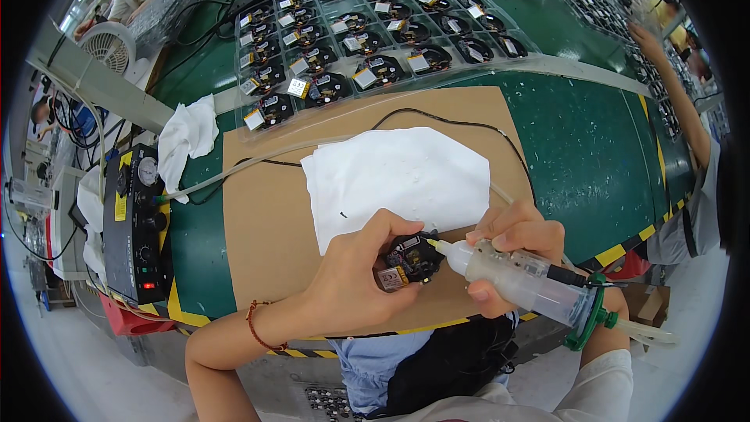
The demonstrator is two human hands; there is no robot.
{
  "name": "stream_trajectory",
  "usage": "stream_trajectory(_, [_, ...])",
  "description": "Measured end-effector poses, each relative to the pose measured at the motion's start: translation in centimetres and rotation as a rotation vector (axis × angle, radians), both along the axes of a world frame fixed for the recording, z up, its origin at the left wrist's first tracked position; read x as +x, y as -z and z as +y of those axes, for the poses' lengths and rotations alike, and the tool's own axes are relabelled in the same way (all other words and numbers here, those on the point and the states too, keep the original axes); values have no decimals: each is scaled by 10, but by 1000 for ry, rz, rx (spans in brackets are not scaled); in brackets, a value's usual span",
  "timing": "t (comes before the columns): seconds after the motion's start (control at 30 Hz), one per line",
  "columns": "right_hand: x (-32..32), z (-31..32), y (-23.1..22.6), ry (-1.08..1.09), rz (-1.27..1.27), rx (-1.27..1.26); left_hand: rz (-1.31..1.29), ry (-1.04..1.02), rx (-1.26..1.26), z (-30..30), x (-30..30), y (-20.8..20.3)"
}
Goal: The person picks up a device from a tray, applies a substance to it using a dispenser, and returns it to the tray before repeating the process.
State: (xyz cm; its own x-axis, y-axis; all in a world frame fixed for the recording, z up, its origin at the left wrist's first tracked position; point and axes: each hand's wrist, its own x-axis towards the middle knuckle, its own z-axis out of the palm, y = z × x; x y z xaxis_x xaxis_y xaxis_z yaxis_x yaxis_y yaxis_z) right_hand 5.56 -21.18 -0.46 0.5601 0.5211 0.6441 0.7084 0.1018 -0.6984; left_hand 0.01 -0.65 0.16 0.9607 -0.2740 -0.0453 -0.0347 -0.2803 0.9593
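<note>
The left hand [355, 270] was closed around one round black module [416, 259], pinched between thumb and fingers, with one silver block [391, 277] at its near side. The right hand [519, 238] was wrapped around one clear syringe [519, 280], its pale nozzle at the module's right edge; whether it touched could not be told. One cord bracelet [254, 327] circled the left wrist. Beneath the grip lay one cardboard sheet [266, 219], and just beyond the grip one white cloth [398, 168] was spread on it. One black cable [406, 111] curved past the cloth's far side. Well to the left of the grip stood one black control box [147, 227] with one round gauge and one lit red light; a second white cloth [187, 137] lay behind it. Farther beyond the grip, one clear tray [340, 6] held more than two dozen similar modules [324, 90], too crowded for an exact count. Far to the left stood one fan [109, 47].
</note>
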Motion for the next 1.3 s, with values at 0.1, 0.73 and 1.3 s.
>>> stream_trajectory(0.1, [0,-1,0,-9,2,-15,-1,0,21,0,0,0])
stream_trajectory(0.73, [3,3,5,-16,173,72,-18,27,67,1,1,-3])
stream_trajectory(1.3, [6,3,7,-7,165,152,-16,66,116,1,3,-10])
